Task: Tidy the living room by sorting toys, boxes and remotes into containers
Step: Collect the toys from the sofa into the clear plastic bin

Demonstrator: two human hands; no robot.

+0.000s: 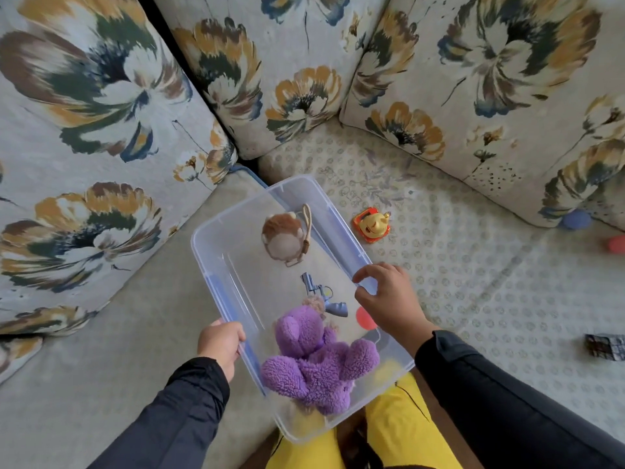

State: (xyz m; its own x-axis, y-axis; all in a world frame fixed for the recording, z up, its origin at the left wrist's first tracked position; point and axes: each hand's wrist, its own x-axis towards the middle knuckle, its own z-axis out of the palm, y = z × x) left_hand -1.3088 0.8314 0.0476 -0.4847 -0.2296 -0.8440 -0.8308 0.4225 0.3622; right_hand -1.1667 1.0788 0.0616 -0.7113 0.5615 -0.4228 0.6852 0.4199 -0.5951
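On the sofa seat [456, 265], over its near edge, we held a clear plastic bin [216, 265] that lay at a slant, its far end toward the floral back cushions [270, 79]. Our left hand [221, 343] gripped the bin's near left rim, fingers curled over the edge. Our right hand [389, 299] hung over the right rim with loosely bent fingers; the fingertips were at the rim, but we could not tell whether they pinched it or only touched it. Both arms wore dark sleeves [507, 394], and yellow trousers [399, 424] showed beneath the bin.

Inside the bin lay a purple plush bear [318, 363] at the near end, a grey toy pistol [321, 296] just beyond it, and a brown and white plush toy [282, 235] with a tan strap toward the far end. A red disc [365, 318] sat partly hidden under our right wrist.

Outside the bin, just beside its right wall, a small gold figure on a red base [372, 225] stood on the seat. Well apart, at the right edge, a blue ball [575, 220] lay against a cushion, with a red thing [617, 244] near it, cut off by the frame. A dark patterned packet [605, 346] lay on the seat farther toward us.
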